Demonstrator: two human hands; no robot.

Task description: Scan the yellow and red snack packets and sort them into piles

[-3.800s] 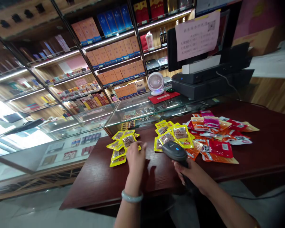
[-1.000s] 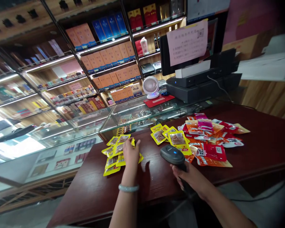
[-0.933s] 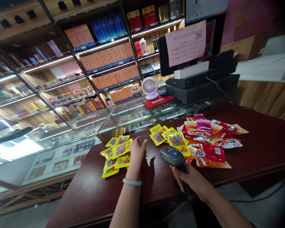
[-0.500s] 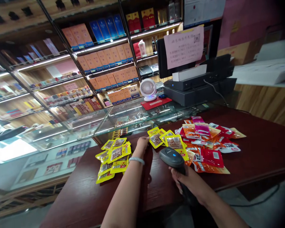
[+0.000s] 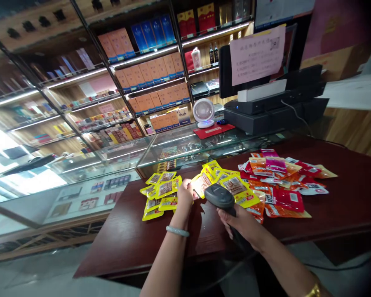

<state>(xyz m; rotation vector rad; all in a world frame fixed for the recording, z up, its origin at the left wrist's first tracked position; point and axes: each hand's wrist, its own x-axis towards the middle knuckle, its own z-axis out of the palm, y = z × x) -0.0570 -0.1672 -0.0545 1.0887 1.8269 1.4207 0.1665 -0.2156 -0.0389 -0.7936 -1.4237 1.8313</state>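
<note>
While the right hand [image 5: 239,222] grips the handle of a black scanner [image 5: 219,196], its fingers wrapped round it, the left hand [image 5: 185,193] pinches the left edge of a yellow packet [image 5: 201,184]. That packet is between two groups on the dark table [image 5: 120,247]: the left yellow pile [image 5: 166,189] lies just beside the left hand, and the right yellow pile [image 5: 235,185] sits beyond the scanner's head, partly hidden by it. Whether the held packet is lifted clear of the packets next to it, I cannot tell. Farther right, a heap of red and orange packets [image 5: 287,198] spreads over the table, its left side touching the right yellow pile. The scanner's head points to the far side, near the held packet, whose face looks brightly lit, so the step in hand seems to be presenting this packet to be read. The next move, as I judge it, calls for turning the packet's code toward the scanner and keeping it steady, free of its neighbours, so that only one code gets read. Whether a finger presses the trigger is not visible.
</note>
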